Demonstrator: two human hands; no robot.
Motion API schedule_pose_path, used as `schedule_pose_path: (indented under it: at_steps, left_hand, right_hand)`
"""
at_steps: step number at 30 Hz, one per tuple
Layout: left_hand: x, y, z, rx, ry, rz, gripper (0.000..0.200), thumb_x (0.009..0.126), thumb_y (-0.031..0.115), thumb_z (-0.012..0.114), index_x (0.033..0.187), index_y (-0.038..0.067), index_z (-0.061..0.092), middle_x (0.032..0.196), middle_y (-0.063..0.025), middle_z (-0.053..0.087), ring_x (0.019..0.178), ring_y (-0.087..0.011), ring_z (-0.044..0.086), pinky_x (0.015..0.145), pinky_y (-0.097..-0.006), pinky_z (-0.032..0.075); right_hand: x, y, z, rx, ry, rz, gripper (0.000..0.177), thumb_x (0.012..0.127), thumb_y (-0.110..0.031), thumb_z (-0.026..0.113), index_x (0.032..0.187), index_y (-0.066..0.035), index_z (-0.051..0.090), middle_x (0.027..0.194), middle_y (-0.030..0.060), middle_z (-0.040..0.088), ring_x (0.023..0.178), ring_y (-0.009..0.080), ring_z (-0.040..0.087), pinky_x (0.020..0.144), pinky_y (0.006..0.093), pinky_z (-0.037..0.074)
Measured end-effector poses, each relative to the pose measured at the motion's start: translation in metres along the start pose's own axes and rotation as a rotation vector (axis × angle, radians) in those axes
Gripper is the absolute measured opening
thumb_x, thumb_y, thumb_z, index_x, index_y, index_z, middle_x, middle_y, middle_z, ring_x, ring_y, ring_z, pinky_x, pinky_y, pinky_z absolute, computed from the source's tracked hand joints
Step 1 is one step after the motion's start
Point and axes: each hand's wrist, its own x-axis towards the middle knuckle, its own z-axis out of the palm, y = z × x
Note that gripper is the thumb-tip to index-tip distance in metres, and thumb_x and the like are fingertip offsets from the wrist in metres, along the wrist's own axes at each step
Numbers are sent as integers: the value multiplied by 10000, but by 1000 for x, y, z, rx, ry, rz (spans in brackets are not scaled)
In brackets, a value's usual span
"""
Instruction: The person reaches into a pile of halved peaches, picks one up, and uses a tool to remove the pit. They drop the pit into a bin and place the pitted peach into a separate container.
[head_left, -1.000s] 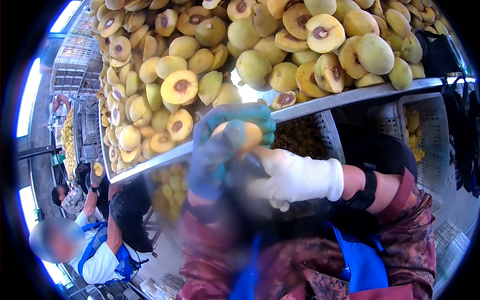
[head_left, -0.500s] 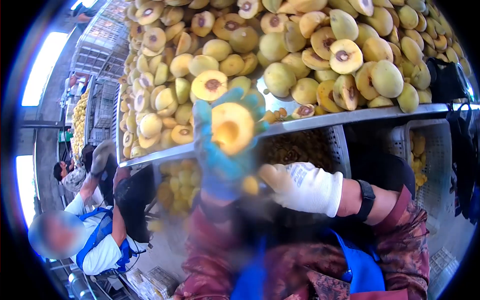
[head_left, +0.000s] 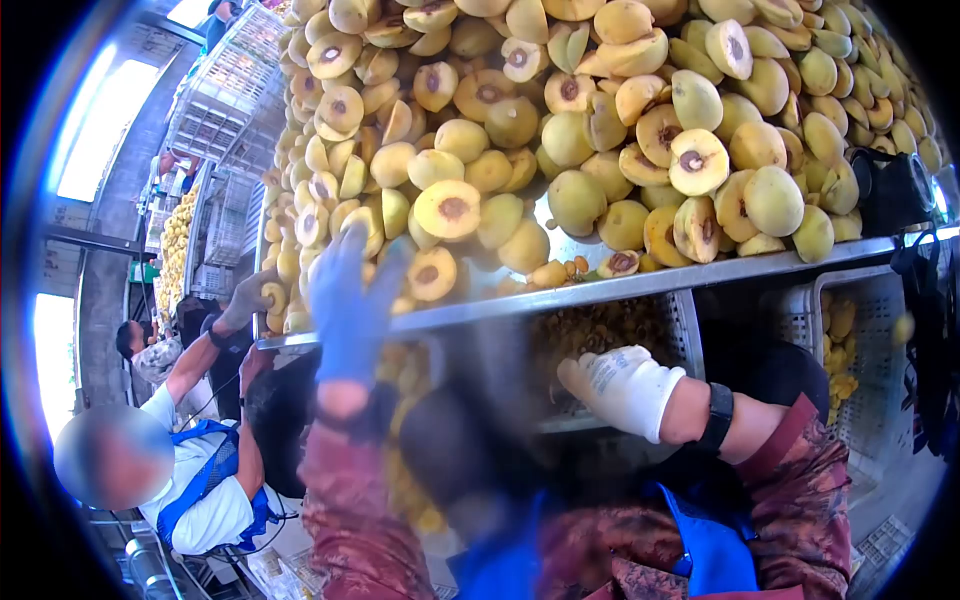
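My left hand (head_left: pixel 350 305), in a blue glove blurred by motion, reaches over the metal edge of the table (head_left: pixel 560 297). Its fingers are spread beside a halved fruit (head_left: pixel 432 274) with a brown pit, and nothing shows in its palm. My right hand (head_left: pixel 620 385), in a white glove with a dark wrist band, is below the table edge, over a crate of brown scraps (head_left: pixel 600 325). Its fingers are bent together; what they hold, if anything, is hidden. A large halved fruit (head_left: pixel 447 209) lies cut side up on the heap.
Yellow-green fruit halves (head_left: pixel 575 200) cover the table. A white crate (head_left: pixel 865 340) with yellow pieces stands below at right. A black container (head_left: pixel 890 187) sits at the right edge. At left, a co-worker (head_left: pixel 205 470) in a blue apron reaches to the table.
The halved fruit has left my left hand, which has moved left to the table edge and opened. My right hand has lowered slightly. The view has shifted a little.
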Motion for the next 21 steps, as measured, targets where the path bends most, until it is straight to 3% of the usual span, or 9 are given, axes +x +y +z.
schedule_pose_path:
  at_steps: [1,2,5,13,14,17,18,20,21]
  left_hand:
    - [19,5,15,167,2,119,628,828,431,679,1258,-11,558,1227,-232,585,1101,-382,552,970,-446,407]
    - [35,11,28,251,-33,149,619,806,398,716,1252,1,551,1198,-229,588,1097,-377,567,938,-425,439]
    - [55,29,52,95,-339,17,647,795,365,718,1287,5,502,1135,-226,597,1053,-383,575,900,-453,447]
    - [32,36,56,-60,-336,-15,498,736,298,755,1121,61,546,1049,-204,572,987,-411,556,815,-483,454]
    - [29,36,58,-105,-276,35,437,719,246,758,1038,38,542,985,-184,595,932,-362,599,775,-442,471]
    - [20,43,53,-437,-399,-204,377,726,152,730,1013,16,526,942,-126,622,875,-242,631,732,-341,495]
    - [16,34,59,-848,-466,-336,358,752,53,670,1073,-4,521,959,-71,635,849,-127,618,732,-228,486]
    - [-4,39,57,-1116,-330,-270,396,787,38,641,1155,-14,506,997,-60,635,881,-107,616,759,-197,482]
    - [-14,44,56,-1056,-282,-137,386,834,88,614,1190,-15,505,1027,-74,630,909,-118,613,784,-215,487]
  right_hand:
    - [3,-1,-2,33,-7,10,168,878,-160,547,1030,-91,530,860,125,637,774,324,665,618,425,512]
    - [3,-2,-9,124,35,4,210,870,-201,582,1029,-77,524,866,156,630,798,360,651,655,445,505]
    - [9,2,-11,252,230,-15,252,847,-208,613,1021,-49,523,883,196,622,818,384,638,675,465,496]
    - [21,2,-27,703,586,27,341,851,-239,641,1111,-56,519,964,226,604,931,384,606,805,412,470]
    - [18,-2,-41,728,432,135,381,860,-269,642,1144,-64,493,1007,232,592,945,388,601,828,413,464]
    - [25,-3,-37,742,468,187,412,860,-284,644,1169,-72,471,1000,239,591,947,400,596,831,430,461]
    - [27,-4,-36,719,521,146,404,864,-281,646,1142,-45,473,980,246,599,933,406,601,815,440,467]
    - [29,-6,-33,678,622,68,397,873,-275,651,1090,8,476,940,260,615,907,418,612,784,459,478]
    - [29,-8,-34,639,614,76,395,871,-270,650,1086,11,475,919,260,613,883,422,611,763,464,477]
